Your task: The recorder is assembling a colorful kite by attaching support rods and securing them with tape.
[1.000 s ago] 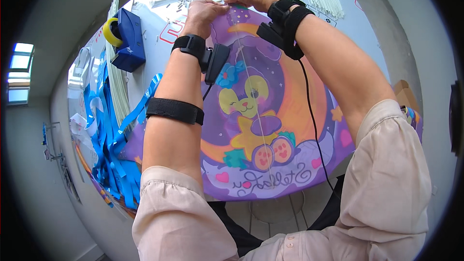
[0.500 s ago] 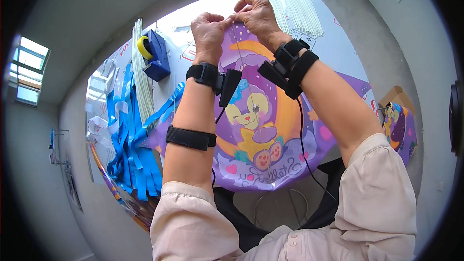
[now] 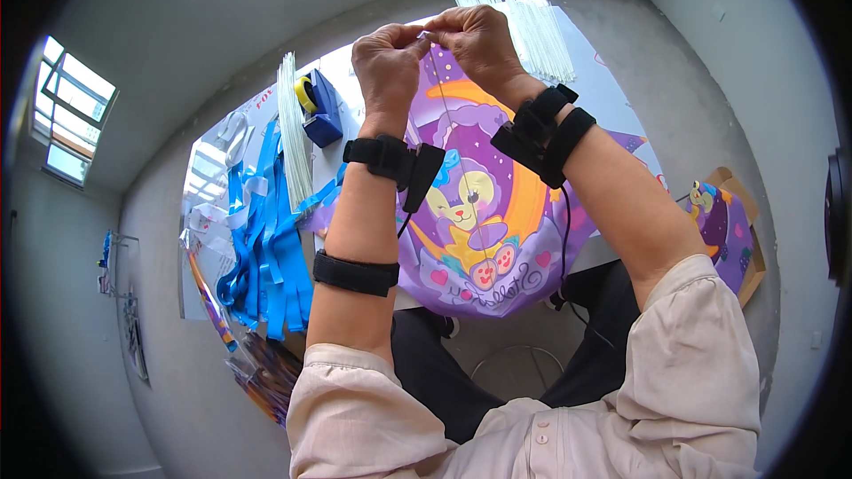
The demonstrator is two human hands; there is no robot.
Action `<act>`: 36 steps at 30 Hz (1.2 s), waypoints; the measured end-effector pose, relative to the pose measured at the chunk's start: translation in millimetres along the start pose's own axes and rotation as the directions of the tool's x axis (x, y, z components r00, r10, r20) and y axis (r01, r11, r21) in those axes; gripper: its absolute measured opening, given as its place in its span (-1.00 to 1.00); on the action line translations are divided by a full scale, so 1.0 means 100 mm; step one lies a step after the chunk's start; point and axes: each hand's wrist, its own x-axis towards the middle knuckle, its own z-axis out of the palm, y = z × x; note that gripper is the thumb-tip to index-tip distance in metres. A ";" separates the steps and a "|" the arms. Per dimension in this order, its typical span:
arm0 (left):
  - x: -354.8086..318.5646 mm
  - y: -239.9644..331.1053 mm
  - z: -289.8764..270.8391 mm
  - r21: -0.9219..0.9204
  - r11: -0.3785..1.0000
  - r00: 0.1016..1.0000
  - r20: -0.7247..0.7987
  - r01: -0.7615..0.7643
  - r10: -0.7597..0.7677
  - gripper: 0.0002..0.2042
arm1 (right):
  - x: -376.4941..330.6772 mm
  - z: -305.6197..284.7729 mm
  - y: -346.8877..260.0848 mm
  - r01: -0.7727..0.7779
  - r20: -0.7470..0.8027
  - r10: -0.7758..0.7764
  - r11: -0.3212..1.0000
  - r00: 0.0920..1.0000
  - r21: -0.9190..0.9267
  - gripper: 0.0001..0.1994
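A purple kite sail (image 3: 484,146) with a cartoon animal and an orange moon hangs from my raised hands over the near side of the table. A thin rod or line runs down its middle from the top tip. My left hand (image 3: 388,58) is closed, pinching that tip between thumb and forefinger. Directly beside it, my right hand (image 3: 475,40) pinches the same tip, its fingers curled. Between the fingertips a small whitish bit (image 3: 425,35) shows, too small to name.
Blue ribbons (image 3: 266,253) lie at the table's left, next to a bundle of white rods (image 3: 295,137) and a blue tape dispenser (image 3: 325,115). More white rods (image 3: 541,44) lie at the far edge. A cardboard box (image 3: 753,275) with printed purple sheets stands at the right.
My view has shifted, so the table's things sit further right and lower. The sail's bottom edge has drawn up from my lap. Both hands still pinch the tip, where a whitish bit now shows.
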 end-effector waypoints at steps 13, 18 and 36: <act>-0.03 0.14 -0.11 -0.069 0.984 0.982 0.106 0.165 -0.157 -0.90 | -0.01 -0.06 -0.23 0.187 0.130 -0.145 0.891 0.981 -0.414 -0.85; -0.02 0.22 -0.20 -0.094 0.934 0.918 0.241 0.344 -0.314 -0.87 | 0.03 -0.08 -0.23 0.061 0.168 0.021 0.882 0.986 -0.466 -0.85; 0.32 1.19 -0.83 0.188 0.855 0.867 -0.035 -0.483 0.497 -0.92 | 0.30 -1.18 -0.65 -0.250 0.676 0.055 0.949 0.735 0.194 -0.94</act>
